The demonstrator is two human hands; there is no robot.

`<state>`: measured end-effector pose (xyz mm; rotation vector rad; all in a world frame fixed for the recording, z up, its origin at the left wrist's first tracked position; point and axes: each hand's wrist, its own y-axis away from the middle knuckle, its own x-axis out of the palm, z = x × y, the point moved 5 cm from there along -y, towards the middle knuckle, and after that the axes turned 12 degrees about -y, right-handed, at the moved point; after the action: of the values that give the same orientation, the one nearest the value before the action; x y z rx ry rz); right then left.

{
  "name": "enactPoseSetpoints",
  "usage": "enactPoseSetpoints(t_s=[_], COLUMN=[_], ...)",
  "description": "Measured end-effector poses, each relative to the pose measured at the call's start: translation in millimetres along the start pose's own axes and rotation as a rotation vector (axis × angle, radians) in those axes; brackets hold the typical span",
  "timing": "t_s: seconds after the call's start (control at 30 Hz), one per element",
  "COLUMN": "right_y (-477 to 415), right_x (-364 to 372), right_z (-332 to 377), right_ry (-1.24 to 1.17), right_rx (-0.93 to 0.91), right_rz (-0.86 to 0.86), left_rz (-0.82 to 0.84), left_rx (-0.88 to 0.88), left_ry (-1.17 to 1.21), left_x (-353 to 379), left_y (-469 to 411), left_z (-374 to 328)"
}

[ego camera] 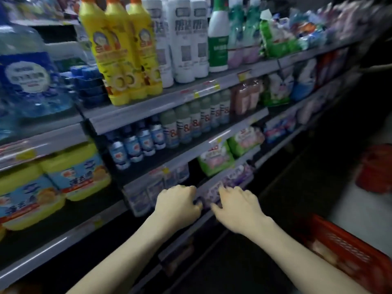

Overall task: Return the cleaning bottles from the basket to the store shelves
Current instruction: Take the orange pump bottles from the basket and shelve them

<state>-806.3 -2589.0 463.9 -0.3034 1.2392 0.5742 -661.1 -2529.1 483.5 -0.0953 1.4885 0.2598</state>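
Purple soft-looking pack [214, 193] on the low shelf [186, 228], left hand [177, 203] and right hand [237, 205] grips both grasping it.

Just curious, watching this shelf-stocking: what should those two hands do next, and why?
Probably ease both hands back. The left hand and right hand rest on the purple pack at the low shelf's edge, seemingly seated, while the red basket waits at the right.
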Motion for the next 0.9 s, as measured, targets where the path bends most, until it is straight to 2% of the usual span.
enactPoseSetpoints(t_s=[0.2, 0.57, 0.73, 0.9], right_y=[-6.7, 44.0, 60.9, 63.3], right_x=[11.2, 36.7, 41.5, 36.7], right_z=[-102.5, -283.4, -371.5, -466.6], right_ry=[-0.048, -0.208, -0.232, -0.267], right_rx=[0.248, 0.716, 0.814, 0.827], right_rz=[-0.021, -0.025, -0.021, 0.002], left_rz=[0.079, 0.308, 0.359, 0.371], left_rx=[0.142, 0.53, 0.612, 0.599], left_ry=[0.059, -0.054, -0.115, -0.129], left_x=[31.3, 88.2, 116.7, 134.4], left_y=[-74.8, -155.7, -179.4, -210.8], left_z=[-83.1, -275.7, -368.9, -461.5])
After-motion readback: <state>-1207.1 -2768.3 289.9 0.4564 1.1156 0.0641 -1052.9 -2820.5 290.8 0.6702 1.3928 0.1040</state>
